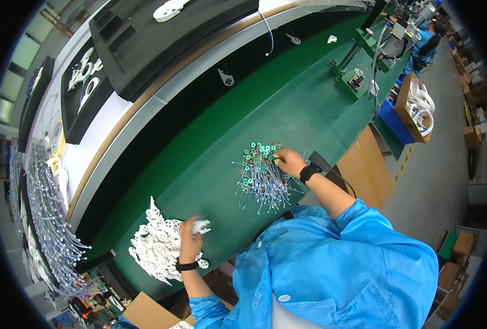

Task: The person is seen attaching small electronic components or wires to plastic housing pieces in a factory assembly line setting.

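While both hands work low over the green bench top, head view: left hand at the near right side of a heap of white plastic parts, thumb and fingers closed about one white part, which juts toward the right; its outline is blurred, exact shape not readable. Right hand, well apart from the left, is at the right edge of a bundle of wired pieces, green discs mostly at the far end, loose wire tails spreading near. Its fingertips are drawn together by the discs; whether one piece is pinched, cannot tell. Step in hand, by my judgement: picking one item from each pile. Next move seems to call for freeing a single wired piece without dragging its tangled neighbours, the white part kept steady meanwhile. Pose: left forearm rises from the near edge, fingers pointing far and right, dark band at the wrist. Right forearm slants far and leftward out of its blue sleeve, palm turned down as best I can judge, another dark band on that wrist.
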### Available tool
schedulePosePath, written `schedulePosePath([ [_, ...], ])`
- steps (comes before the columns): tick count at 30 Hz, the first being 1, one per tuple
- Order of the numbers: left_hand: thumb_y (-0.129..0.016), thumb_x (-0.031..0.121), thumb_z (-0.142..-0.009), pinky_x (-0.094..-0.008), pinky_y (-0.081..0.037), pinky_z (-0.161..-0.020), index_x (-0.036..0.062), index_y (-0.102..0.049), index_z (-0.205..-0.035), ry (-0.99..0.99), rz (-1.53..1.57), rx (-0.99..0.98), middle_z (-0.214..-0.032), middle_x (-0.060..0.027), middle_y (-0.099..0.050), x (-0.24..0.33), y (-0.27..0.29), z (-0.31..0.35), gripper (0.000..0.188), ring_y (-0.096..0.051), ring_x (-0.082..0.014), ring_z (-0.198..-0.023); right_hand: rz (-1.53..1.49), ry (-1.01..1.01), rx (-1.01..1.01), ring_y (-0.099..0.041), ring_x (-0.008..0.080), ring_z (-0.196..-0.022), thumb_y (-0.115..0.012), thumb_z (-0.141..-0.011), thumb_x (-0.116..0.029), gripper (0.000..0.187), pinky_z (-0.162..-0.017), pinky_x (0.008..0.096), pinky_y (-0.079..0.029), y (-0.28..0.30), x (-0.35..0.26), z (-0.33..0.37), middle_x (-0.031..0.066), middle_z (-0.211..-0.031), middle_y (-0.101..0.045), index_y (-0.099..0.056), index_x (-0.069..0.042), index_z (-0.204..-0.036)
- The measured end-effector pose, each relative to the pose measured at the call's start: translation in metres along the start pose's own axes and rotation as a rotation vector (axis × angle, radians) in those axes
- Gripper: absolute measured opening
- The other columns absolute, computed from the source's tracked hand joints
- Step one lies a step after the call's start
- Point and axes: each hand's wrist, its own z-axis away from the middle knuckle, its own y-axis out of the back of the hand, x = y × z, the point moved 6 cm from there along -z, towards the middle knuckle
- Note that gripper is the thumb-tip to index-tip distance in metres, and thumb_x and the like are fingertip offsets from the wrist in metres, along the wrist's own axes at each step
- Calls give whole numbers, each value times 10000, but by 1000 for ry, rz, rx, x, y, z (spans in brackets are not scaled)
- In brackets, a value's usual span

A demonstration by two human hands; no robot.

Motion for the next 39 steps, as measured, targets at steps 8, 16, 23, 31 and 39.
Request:
schedulePosePath([
  [8,-580,36,-792,-314,-486,-737,16,-614,-1021,41,291,-509,-942,-130,-585,81,-101,48,233,-589,-236,-825,108,13,-114,-558,366,-1052,-662,-778,-9,313,-907,417,-472,-25,1,-20,164,-1132,-528,-620,-79,-1080],
  [16,-535,167,-953,-242,-464,-569,36,-493,-953,371,930,-141,-777,-73,-603,73,-133,42,137,-559,-113,-635,-126,70,-22,-625,315,-848,-599,-799,15,141,-766,391,-497,14,-14,-3,138,-916,-627,-591,-25,-934],
  [23,-404,227,-1001,-289,-397,-398,80,-399,-1057,459,1287,211,-789,-124,-586,111,-95,12,157,-517,-182,-511,-1018,-20,52,-632,144,-818,-589,-889,10,240,-675,256,-519,62,-26,21,76,-974,-632,-537,10,-1123],
  [31,-360,330,-996,-352,-463,-699,65,-425,-1304,323,1709,-75,-988,-133,-581,168,-83,-24,412,-557,-228,-802,-849,322,212,-617,147,-845,-626,-871,8,277,-730,262,-513,131,-116,58,67,-1025,-571,-588,45,-1143],
  [39,-442,375,-991,-389,-470,-907,42,-371,-1361,217,1968,-202,-1148,-146,-552,208,-68,-18,503,-571,-252,-1022,-1204,511,50,-625,166,-828,-600,-849,66,255,-699,260,-528,134,-187,107,129,-1102,-544,-587,16,-1098],
])
